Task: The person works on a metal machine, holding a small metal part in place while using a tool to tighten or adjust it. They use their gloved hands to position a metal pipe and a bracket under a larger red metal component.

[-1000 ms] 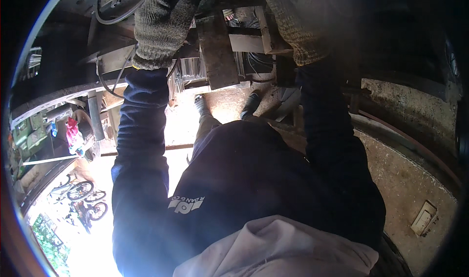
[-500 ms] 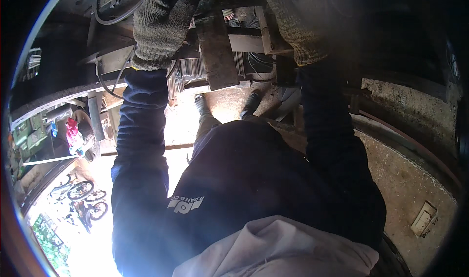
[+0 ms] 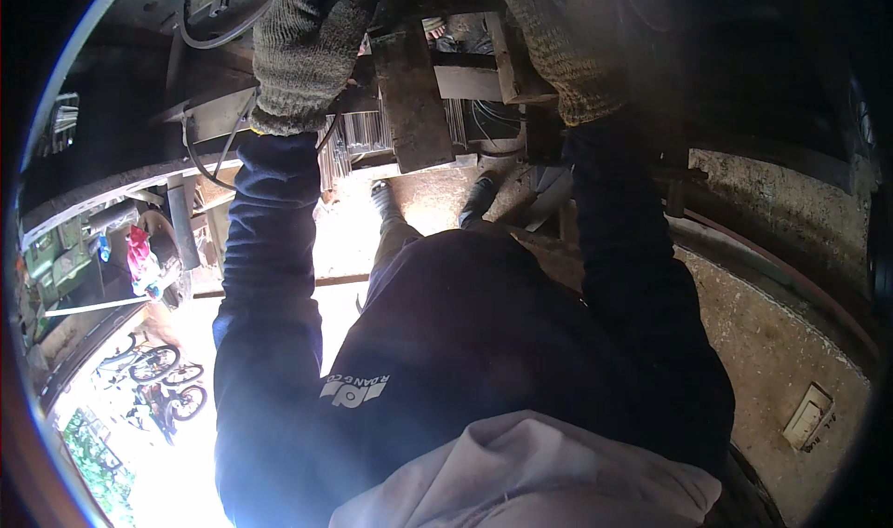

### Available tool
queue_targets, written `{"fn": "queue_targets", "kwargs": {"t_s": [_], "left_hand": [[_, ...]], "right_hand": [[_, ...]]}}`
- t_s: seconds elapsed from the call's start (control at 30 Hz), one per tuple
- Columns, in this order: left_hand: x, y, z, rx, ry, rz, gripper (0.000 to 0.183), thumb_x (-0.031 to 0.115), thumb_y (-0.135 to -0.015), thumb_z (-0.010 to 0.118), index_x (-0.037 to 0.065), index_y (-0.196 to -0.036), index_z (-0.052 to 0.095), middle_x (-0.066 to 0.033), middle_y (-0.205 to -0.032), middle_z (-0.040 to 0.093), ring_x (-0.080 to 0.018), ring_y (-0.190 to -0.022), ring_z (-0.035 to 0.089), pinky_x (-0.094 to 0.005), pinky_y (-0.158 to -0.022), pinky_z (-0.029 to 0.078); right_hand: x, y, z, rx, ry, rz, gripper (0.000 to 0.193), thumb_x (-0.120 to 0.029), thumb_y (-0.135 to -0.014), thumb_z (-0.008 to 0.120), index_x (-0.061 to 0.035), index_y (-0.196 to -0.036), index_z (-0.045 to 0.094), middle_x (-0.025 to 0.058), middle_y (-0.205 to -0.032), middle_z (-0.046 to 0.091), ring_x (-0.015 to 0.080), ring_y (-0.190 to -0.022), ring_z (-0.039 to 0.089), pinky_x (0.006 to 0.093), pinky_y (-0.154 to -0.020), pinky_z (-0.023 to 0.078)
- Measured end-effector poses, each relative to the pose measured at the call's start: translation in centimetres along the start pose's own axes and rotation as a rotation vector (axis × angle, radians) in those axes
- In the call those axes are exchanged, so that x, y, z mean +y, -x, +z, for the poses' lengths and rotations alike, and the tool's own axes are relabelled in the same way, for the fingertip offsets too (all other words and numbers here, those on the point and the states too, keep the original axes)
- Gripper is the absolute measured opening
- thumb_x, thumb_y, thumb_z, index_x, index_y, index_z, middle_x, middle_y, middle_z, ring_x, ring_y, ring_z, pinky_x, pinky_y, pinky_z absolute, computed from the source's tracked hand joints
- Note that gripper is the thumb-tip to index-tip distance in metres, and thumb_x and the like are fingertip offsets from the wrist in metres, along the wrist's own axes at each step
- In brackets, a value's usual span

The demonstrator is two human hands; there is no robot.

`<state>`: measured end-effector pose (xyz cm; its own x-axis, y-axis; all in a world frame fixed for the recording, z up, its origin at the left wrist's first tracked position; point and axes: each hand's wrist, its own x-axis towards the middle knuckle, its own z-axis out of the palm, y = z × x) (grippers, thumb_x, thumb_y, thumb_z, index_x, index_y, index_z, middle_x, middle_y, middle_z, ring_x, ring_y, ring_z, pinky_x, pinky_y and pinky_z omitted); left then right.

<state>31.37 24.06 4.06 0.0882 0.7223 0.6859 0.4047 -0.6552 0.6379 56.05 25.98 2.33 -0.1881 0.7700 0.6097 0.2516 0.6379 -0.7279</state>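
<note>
Both my arms, in dark sleeves, stretch up to the top edge of the view. My left hand [image 3: 310, 49], in a grey-brown knitted glove, is beside a dark machine frame; its fingertips run into shadow and out of the picture. Opposite it, my right hand [image 3: 567, 49] wears the same kind of glove, with its fingers cut off by the top edge and dim. Between the hands a worn wooden board [image 3: 414, 100] slopes down from the frame. A shorter wooden piece [image 3: 507, 58] stands close to my right hand. What either hand holds is hidden.
Bundled thin metal rods [image 3: 363, 133] lie below the frame. A grey cable [image 3: 209, 42] loops near my left hand. Bicycles [image 3: 163, 365] stand outside at lower left. At right is a concrete wall [image 3: 753, 342] with a wall switch [image 3: 807, 416]. Part of another person's hand [image 3: 434, 28] shows through the frame's gap.
My hands and arms stay almost where they were. At the top edge between them, a small yellowish patch has gone dark.
</note>
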Motion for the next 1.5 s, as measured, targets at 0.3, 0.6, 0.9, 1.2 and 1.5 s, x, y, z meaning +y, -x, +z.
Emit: {"fn": "queue_targets", "kwargs": {"t_s": [0.3,0.6,0.9,1.2,1.5], "left_hand": [[-0.4,-0.1,-0.7,-0.063,0.093,-0.047,0.024,0.002,-0.099,0.059,0.0,-0.122,0.067,-0.0087,-0.107,0.074,-0.0152,-0.098,0.067,-0.0305,-0.086,0.053],[-0.2,0.0,-0.4,-0.054,0.065,-0.04,0.025,0.001,-0.099,0.059,0.0,-0.123,0.067,-0.0081,-0.11,0.073,-0.0152,-0.099,0.067,-0.0304,-0.089,0.053],[0.5,-0.4,-0.6,-0.125,0.179,-0.112,0.027,0.006,-0.103,0.057,0.0,-0.128,0.064,-0.0102,-0.117,0.074,-0.0164,-0.104,0.068,-0.0305,-0.091,0.054],[0.2,-0.3,-1.0,-0.122,0.131,-0.057,0.025,0.005,-0.102,0.058,-0.001,-0.125,0.067,-0.0109,-0.116,0.075,-0.0175,-0.102,0.07,-0.0305,-0.088,0.056],[0.9,-0.9,0.5,-0.05,0.504,-0.069,0.031,0.0,-0.099,0.057,-0.001,-0.129,0.064,-0.0148,-0.119,0.074,-0.0192,-0.101,0.073,-0.0321,-0.089,0.059]], "right_hand": [[-0.6,0.0,-0.3,0.012,0.074,-0.027,0.045,-0.031,-0.103,0.065,0.0003,-0.136,0.061,0.0165,-0.13,0.064,0.0266,-0.122,0.061,0.0377,-0.104,0.048],[0.0,0.2,-0.1,0.043,0.087,-0.054,0.046,-0.032,-0.103,0.065,0.0007,-0.135,0.061,0.0168,-0.13,0.064,0.0272,-0.123,0.061,0.0383,-0.105,0.048],[-0.4,-0.1,0.0,0.036,0.077,0.004,0.046,-0.032,-0.102,0.066,0.0,-0.135,0.062,0.0163,-0.131,0.064,0.0272,-0.123,0.061,0.0379,-0.105,0.048],[0.3,-0.1,0.4,0.056,-0.023,0.018,0.044,-0.029,-0.101,0.067,-0.0006,-0.135,0.063,0.0155,-0.129,0.065,0.0268,-0.121,0.061,0.0386,-0.104,0.048],[-0.1,-0.2,0.2,0.039,0.096,-0.012,0.042,-0.028,-0.101,0.068,-0.0005,-0.133,0.064,0.015,-0.128,0.066,0.027,-0.12,0.062,0.0391,-0.104,0.048]]}}
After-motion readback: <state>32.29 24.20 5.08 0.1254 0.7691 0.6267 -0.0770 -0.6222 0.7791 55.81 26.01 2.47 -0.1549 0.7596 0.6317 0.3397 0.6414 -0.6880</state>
